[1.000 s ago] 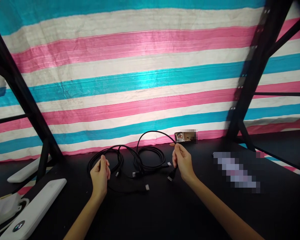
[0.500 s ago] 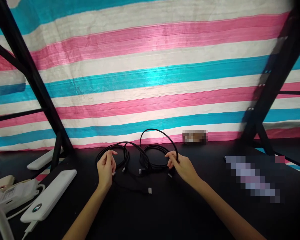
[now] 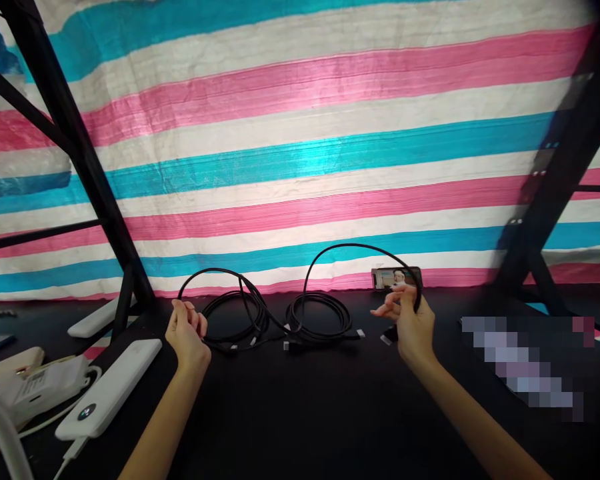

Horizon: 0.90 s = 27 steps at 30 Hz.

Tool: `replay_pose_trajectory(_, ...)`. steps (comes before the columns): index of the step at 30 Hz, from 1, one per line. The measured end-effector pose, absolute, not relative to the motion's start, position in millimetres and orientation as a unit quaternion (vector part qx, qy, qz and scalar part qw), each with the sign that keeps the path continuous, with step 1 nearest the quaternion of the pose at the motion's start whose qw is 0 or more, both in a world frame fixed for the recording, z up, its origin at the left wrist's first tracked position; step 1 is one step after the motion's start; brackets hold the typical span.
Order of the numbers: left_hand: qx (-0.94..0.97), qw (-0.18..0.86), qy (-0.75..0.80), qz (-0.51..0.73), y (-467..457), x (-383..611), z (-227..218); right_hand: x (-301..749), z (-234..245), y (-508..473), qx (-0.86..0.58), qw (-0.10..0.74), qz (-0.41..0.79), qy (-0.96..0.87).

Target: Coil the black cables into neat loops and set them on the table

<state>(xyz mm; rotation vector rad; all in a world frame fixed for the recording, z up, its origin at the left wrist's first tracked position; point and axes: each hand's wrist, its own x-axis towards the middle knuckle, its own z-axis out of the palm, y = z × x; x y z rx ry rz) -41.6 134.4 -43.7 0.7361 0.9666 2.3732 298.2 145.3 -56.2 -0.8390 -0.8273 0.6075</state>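
Note:
Two bundles of black cable lie on a black table (image 3: 305,413) in front of a striped tarp. My left hand (image 3: 186,331) is closed on the end of the left cable (image 3: 215,273), which arcs up from my fingers into its coil (image 3: 235,320). My right hand (image 3: 409,321) pinches the right cable (image 3: 360,250) near its plug end; that cable loops high and drops into the right coil (image 3: 320,317). Several light plug tips lie between the coils.
A phone (image 3: 396,277) leans against the tarp behind my right hand. White power banks (image 3: 111,388) and a white charger with a cord (image 3: 30,393) lie at the left. Black rack posts (image 3: 80,153) stand left and right. A blurred patch covers something at the right.
Both hands have moved apart, left hand to the left and right hand to the right and up. Each has pulled its cable out into a taller loop, and the two coils now lie separated.

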Motion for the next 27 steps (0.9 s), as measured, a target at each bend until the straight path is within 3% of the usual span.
replay_pose_trajectory(8,0.276,0.251,0.357,0.856,136,-55,-39,329,-46,153,-0.351,0.837,0.335,-0.25)
replay_pose_trajectory(14,0.474,0.474,0.365,0.646,124,-22,-49,324,-47,153,-0.33,0.803,0.393,-0.303)
replay_pose_trajectory(17,0.522,0.536,0.342,0.568,118,-8,-53,309,-52,148,-0.377,0.717,0.402,-0.427)
replay_pose_trajectory(23,0.542,0.565,0.334,0.524,118,-1,-57,276,-61,128,-0.417,0.451,0.419,-0.669)
replay_pose_trajectory(27,0.531,0.508,0.382,0.561,121,2,-57,264,-68,124,-0.452,0.398,0.394,-0.694)
